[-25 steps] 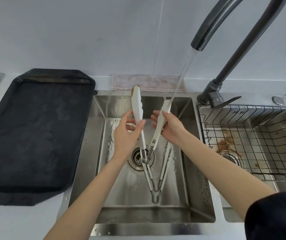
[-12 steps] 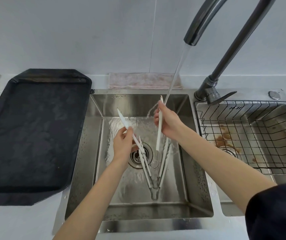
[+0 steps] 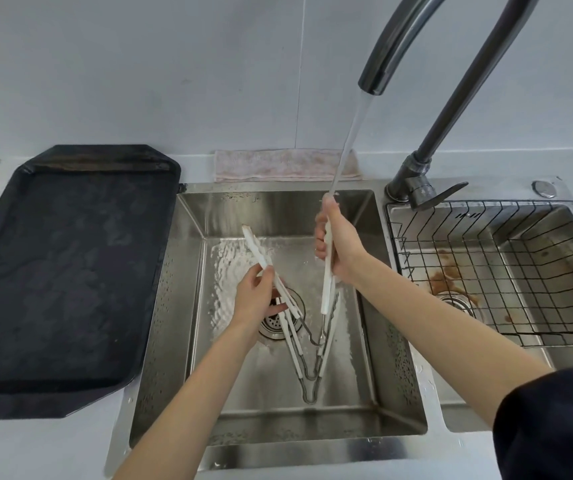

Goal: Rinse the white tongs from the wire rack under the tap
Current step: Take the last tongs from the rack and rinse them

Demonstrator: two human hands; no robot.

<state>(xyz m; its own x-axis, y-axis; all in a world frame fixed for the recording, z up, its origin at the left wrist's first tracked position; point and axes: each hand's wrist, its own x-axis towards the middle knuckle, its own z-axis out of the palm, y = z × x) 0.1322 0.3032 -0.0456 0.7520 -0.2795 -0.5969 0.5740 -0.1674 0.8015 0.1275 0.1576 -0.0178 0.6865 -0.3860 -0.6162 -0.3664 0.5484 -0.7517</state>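
Note:
I hold white tongs (image 3: 326, 292) with a wire hinge spread in a V over the left sink basin (image 3: 188, 341). My left hand (image 3: 255, 299) grips the left arm of the tongs, whose tip points up and left. My right hand (image 3: 338, 251) grips the right arm, held nearly upright. Water from the dark tap (image 3: 378, 64) falls onto the top of the right arm by my thumb. A second pair of white tongs (image 3: 304, 358) lies on the basin floor beneath, near the drain (image 3: 271, 323).
The wire rack (image 3: 500, 271) sits in the right basin, with brown stains under it. A black tray (image 3: 63, 271) covers the counter to the left. A pinkish cloth (image 3: 285, 166) lies behind the sink. The tap's lever (image 3: 430, 195) stands between the basins.
Both hands have tilted the tongs wider apart. The right arm's tip has come up into the water stream, and the left arm has swung lower and to the left.

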